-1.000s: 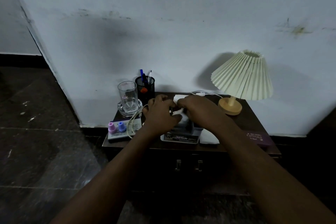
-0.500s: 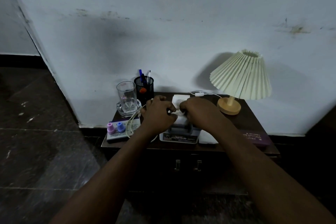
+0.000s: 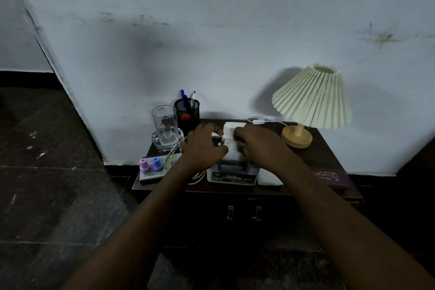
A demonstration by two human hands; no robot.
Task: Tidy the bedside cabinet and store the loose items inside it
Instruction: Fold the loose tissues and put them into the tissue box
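Both hands meet at the middle of the frame, over the top of the dark bedside cabinet (image 3: 282, 209). Between them is a white bundle (image 3: 231, 135), which lies on a grey box (image 3: 231, 173) with a handle and a label on its near face. The left hand (image 3: 203, 148) comes in from the lower left and grips the bundle's left side, fingers curled over the top and the thumb pressed in below. The right hand (image 3: 256, 143) comes in from the lower right, knuckles up, fingers curled onto the bundle's right edge; its thumb is hidden. Both forearms reach up from the bottom of the frame, and the wrists sit just above the surface (image 3: 317, 158).

A white cable (image 3: 171, 158) loops out from under the left wrist. Left of it, two small bottles, one pink-capped (image 3: 144, 165) and one blue-capped (image 3: 156, 164), stand on a flat pack at the surface's near left corner. Behind them a glass mug (image 3: 164, 122) stands in a glass dish, with a black mesh pen pot (image 3: 187, 113) just beside it against the wall. A pleated lamp (image 3: 313, 96) stands at the back right, and a purple case (image 3: 332, 178) lies near the front right edge. The cabinet's two door handles (image 3: 243, 213) show below, doors closed.
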